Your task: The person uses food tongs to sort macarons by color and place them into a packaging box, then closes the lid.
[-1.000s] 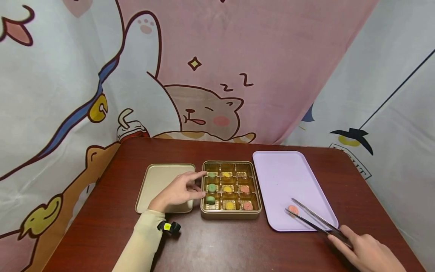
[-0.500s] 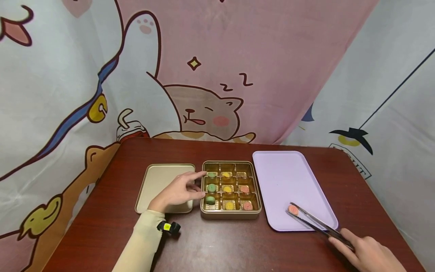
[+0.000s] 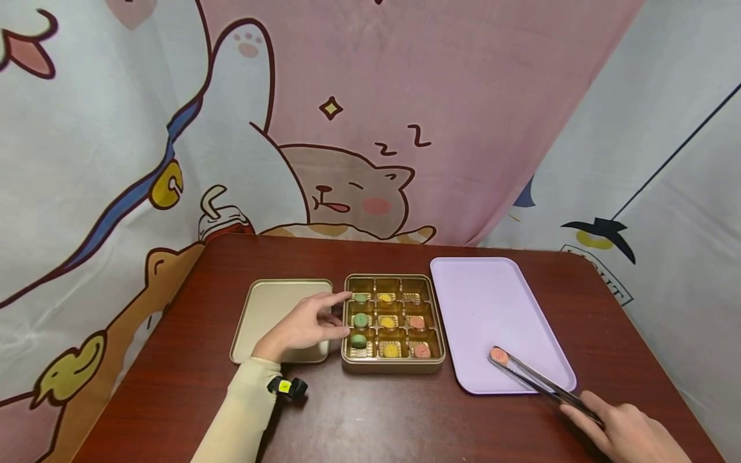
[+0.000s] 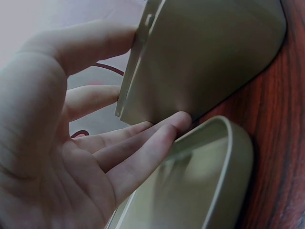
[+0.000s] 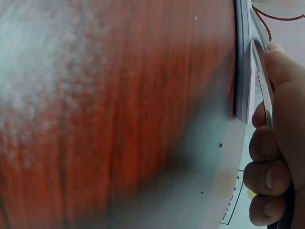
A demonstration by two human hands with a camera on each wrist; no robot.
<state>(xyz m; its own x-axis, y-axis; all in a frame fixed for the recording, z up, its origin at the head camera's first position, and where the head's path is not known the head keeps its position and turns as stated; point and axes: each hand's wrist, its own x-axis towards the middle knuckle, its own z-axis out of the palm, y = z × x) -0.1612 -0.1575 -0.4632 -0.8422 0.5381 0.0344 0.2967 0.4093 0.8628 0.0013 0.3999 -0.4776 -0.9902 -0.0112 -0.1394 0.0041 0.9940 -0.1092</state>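
Observation:
My right hand (image 3: 631,427) grips metal tongs (image 3: 544,390) over the lilac tray (image 3: 486,302). Between the tong tips is a pink round piece, like a small macaron (image 3: 498,355), near the tray's front. My left hand (image 3: 303,326) touches the left wall of the gold box (image 3: 393,366) with extended fingers; the left wrist view shows fingertips against the box's side (image 4: 205,57). Inside the box, green pieces (image 3: 361,319) fill the left column and yellow pieces (image 3: 392,349) the middle one. Pink pieces (image 3: 422,350) lie in the right column's front and middle compartments; its back one shows bare gold lining.
A gold lid (image 3: 260,315) lies left of the box, partly beneath my left hand. The dark red wooden table (image 3: 370,418) carries everything. Printed cloth (image 3: 463,116) hangs behind its far edge.
The tongs have narrowed around the pink macaron-like piece, their tips now against it. It seems slightly shifted and tilted. My left hand and the box have stayed put.

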